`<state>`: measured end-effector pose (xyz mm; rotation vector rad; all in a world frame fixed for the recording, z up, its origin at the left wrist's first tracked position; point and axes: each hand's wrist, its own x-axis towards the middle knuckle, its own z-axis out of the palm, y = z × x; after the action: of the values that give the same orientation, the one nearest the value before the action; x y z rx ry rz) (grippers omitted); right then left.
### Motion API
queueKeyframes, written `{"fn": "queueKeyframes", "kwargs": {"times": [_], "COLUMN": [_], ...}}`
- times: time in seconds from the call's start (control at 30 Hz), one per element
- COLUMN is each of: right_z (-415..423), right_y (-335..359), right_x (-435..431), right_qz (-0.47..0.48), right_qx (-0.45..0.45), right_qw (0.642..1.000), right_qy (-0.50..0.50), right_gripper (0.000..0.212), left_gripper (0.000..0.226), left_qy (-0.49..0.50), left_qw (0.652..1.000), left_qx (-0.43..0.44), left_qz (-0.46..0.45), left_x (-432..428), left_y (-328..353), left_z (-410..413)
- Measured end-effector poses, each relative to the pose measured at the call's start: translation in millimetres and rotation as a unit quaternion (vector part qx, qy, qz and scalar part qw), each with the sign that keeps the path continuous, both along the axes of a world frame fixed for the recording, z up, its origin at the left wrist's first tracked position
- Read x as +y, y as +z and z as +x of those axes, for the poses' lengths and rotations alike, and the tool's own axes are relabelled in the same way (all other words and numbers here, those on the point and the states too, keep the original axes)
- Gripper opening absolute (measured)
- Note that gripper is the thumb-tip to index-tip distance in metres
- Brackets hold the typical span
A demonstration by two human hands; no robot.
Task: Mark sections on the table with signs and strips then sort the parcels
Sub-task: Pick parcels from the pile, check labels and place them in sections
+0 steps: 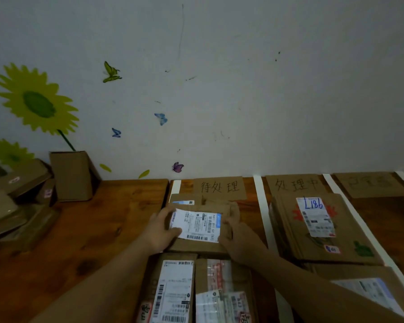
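Your left hand (160,230) and right hand (239,238) both grip the parcel (197,226), which lies between them with its long axis running hand to hand. It seems to rest on another box. The sign (222,187) lies just beyond your fingertips.

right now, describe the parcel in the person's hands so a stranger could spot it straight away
On the wooden table, find the left-most cardboard sign by the wall. Just in front of it is a flat brown parcel, gripped by the left hand and the right hand. It alone is held, and its white label has a blue edge on the right.
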<state>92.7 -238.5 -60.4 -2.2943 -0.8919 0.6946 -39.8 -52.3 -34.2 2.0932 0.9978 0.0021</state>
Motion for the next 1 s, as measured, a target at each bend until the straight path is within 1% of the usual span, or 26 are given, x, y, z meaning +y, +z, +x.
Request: {"fn": "queueKeyframes", "kwargs": {"times": [0.13,0.2,0.23,0.3,0.4,0.5,0.57,0.63,0.77,0.87,1.0], "right_z": [-1,-3,-4,-12,-35,-75,-107,-144,-222,-275,-323], "right_y": [12,24,30,45,67,84,91,95,99,104,109], "right_x": [5,13,19,31,60,100,132,164,229,271,319], "right_qz": [-0.037,-0.035,-0.033,-0.033,-0.026,0.0,0.0,-0.004,-0.033,-0.043,-0.039], "right_qx": [-0.078,-0.11,-0.118,-0.133,-0.165,-0.172,-0.182,-0.17,-0.143,-0.142,-0.142], "right_qw": [0.996,0.993,0.993,0.99,0.985,0.982,0.979,0.98,0.978,0.973,0.968], "right_qy": [0.006,0.002,0.006,0.022,0.046,0.074,0.092,0.106,0.151,0.174,0.202], "right_gripper": [0.057,0.057,0.055,0.051,0.051,0.053,0.053,0.054,0.06,0.059,0.058], "left_gripper": [0.074,0.079,0.079,0.079,0.079,0.077,0.077,0.079,0.081,0.08,0.071], "left_qy": [-0.035,-0.033,-0.033,-0.04,-0.04,-0.037,-0.035,-0.031,0.024,0.077,0.13], "left_qw": [0.999,0.999,0.999,0.999,0.997,0.996,0.994,0.992,0.988,0.988,0.989], "left_qx": [0.015,0.002,0.0,0.023,0.048,0.059,0.069,0.085,0.113,0.095,0.058], "left_qz": [-0.002,-0.011,-0.001,0.026,0.047,0.064,0.073,0.088,0.098,0.092,0.048], "left_x": [3,6,10,21,51,86,112,139,196,229,264], "left_y": [5,12,15,24,35,50,57,64,76,84,97], "left_z": [-5,-8,-12,-27,-63,-113,-156,-204,-305,-369,-417]}}
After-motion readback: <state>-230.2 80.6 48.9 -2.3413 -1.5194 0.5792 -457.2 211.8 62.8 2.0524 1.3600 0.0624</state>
